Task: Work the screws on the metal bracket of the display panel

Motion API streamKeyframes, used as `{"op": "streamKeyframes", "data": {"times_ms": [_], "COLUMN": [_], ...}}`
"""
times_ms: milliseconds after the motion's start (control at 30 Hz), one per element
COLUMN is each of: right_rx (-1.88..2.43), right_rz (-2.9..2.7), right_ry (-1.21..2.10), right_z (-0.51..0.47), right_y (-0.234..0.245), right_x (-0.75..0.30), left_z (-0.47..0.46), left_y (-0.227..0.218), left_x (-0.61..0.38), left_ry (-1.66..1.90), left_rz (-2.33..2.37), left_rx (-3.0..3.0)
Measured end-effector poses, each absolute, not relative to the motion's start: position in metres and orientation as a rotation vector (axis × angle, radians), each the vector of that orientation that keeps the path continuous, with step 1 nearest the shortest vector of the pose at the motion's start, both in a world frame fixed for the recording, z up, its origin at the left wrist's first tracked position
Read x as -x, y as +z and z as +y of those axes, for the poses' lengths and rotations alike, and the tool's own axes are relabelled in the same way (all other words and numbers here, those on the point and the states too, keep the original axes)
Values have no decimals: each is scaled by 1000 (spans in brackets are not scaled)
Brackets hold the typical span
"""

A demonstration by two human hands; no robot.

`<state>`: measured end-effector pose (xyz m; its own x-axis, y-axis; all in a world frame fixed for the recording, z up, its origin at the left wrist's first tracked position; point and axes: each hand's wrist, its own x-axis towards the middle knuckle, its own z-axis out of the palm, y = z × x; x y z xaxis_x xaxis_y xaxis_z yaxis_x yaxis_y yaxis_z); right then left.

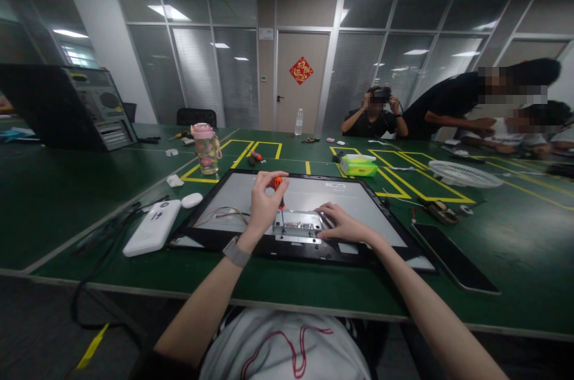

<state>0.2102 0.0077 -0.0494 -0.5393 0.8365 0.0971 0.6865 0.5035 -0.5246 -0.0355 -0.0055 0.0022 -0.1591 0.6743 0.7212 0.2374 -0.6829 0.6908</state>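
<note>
A black-framed flat panel (251, 189) lies face down on the green table (54, 201), its pale metal back up. My left hand (264, 201) is closed round the orange handle of a screwdriver (278, 189), held upright with the tip on a small metal board (296, 227) near the panel's front edge. My right hand (343, 223) rests on the right end of that board, fingers curled and pressing down. Thin wires (222, 214) run over the panel to the left of the board.
A white power bank (152, 226) and a white mouse (192, 199) lie left of the panel; a dark flat slab (452, 257) lies right. Behind are a pink-lidded bottle (205, 148), a green tissue pack (359, 165), a white fan grille (464, 174) and a computer case (67, 105). Other people sit far right.
</note>
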Motion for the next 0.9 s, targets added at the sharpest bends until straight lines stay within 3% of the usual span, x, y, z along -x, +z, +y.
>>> {"op": "streamKeyframes", "data": {"times_ms": [900], "right_rx": [1272], "right_rz": [-2404], "right_ry": [636], "right_z": [8], "right_y": [-50], "right_x": [-211], "left_z": [-7], "left_y": [2], "left_x": [35], "left_ry": [1909], "left_rz": [976], "left_rx": [-1812]}}
